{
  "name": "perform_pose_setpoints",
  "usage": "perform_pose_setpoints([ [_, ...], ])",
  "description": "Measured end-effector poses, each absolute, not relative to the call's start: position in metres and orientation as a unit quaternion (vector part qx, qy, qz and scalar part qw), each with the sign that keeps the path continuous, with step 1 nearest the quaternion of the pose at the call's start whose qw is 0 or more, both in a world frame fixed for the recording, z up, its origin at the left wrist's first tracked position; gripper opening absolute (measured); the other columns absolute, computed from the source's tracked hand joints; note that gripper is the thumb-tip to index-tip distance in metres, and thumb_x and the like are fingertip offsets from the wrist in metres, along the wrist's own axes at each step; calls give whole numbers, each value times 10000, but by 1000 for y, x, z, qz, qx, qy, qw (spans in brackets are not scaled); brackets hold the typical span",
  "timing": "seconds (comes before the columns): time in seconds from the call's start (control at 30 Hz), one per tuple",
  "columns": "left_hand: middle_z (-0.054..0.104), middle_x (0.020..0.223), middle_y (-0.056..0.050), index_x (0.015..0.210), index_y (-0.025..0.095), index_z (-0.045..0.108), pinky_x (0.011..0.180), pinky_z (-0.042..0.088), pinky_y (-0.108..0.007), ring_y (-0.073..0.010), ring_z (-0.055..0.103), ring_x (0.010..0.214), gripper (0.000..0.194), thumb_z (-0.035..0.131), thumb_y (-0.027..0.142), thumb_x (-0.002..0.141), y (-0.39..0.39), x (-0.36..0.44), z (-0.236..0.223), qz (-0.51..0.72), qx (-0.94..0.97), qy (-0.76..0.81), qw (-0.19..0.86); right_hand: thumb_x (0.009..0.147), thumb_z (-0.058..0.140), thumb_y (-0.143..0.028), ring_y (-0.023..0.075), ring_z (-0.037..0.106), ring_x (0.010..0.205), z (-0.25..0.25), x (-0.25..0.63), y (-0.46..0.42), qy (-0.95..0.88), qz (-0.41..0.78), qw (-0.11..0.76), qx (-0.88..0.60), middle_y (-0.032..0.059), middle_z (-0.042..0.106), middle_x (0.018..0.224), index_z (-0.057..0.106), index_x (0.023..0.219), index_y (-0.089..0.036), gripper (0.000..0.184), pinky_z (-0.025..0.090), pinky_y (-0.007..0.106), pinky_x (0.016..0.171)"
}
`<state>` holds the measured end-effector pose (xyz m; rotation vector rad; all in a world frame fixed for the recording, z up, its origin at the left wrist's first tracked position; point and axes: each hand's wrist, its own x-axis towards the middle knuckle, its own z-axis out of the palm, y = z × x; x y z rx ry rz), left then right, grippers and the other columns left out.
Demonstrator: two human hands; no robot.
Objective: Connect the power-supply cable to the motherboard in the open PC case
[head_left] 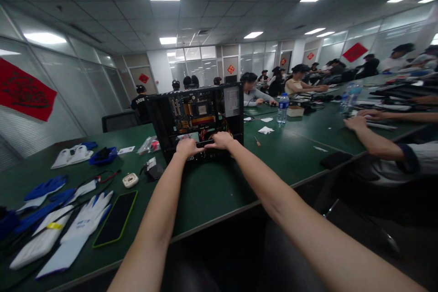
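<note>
Computer case point(196, 122) stands upright on the green table point(212, 196) in front of me, its open side towards me and the circuit board point(191, 110) showing. My left hand point(187, 147) and right hand point(221, 140) meet low in that opening at a dark bar point(203, 144), thumbs pointing at each other; my other fingers are mostly hidden, so I cannot tell whether either hand is clamped on it. As I judge it, I do best to load both sides evenly, so the tall frame neither tips nor skids. Coloured wires point(224, 127) lie just beyond my right hand, so I should keep my knuckles off them. The dark block point(153, 169) beside the case is worth sparing from my left forearm
</note>
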<state>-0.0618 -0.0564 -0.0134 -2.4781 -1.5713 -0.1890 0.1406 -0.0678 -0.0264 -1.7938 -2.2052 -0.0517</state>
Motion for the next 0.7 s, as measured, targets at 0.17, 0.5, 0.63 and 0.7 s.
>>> perform_pose_setpoints([
  [0.17, 733, 938, -219, 852, 150, 769, 846, 513, -363, -350, 702, 936, 671, 582, 786, 749, -48, -61, -9, -41, -844, -528, 89, 759, 643, -769, 375, 687, 1039, -25, 136, -60, -771, -54, 116, -624, 259, 725, 1057, 789, 975, -113, 706, 503, 380, 886],
  [0.5, 735, 907, -192, 871, 135, 764, 845, 499, -352, -327, 695, 938, 821, 409, 870, 777, -48, -65, -17, -54, -842, -524, 121, 789, 530, -821, 367, 703, 1015, -31, 135, -57, -765, -84, 109, -629, 245, 727, 1061, 778, 1045, -126, 781, 531, 410, 865],
  [0.63, 736, 889, -192, 891, 136, 780, 799, 500, -359, -325, 699, 897, 894, 262, 862, 829, -49, -64, -20, -72, -838, -519, 152, 802, 531, -808, 370, 700, 1035, -30, 134, -58, -766, -89, 107, -628, 257, 723, 1071, 772, 1053, -109, 780, 532, 405, 873],
  [0.7, 737, 893, -196, 898, 139, 787, 782, 498, -362, -328, 701, 891, 915, 201, 840, 857, -49, -63, -20, -79, -833, -524, 161, 789, 526, -825, 376, 697, 1041, -29, 134, -58, -766, -90, 107, -627, 257, 721, 1079, 769, 1057, -109, 802, 533, 413, 873],
])
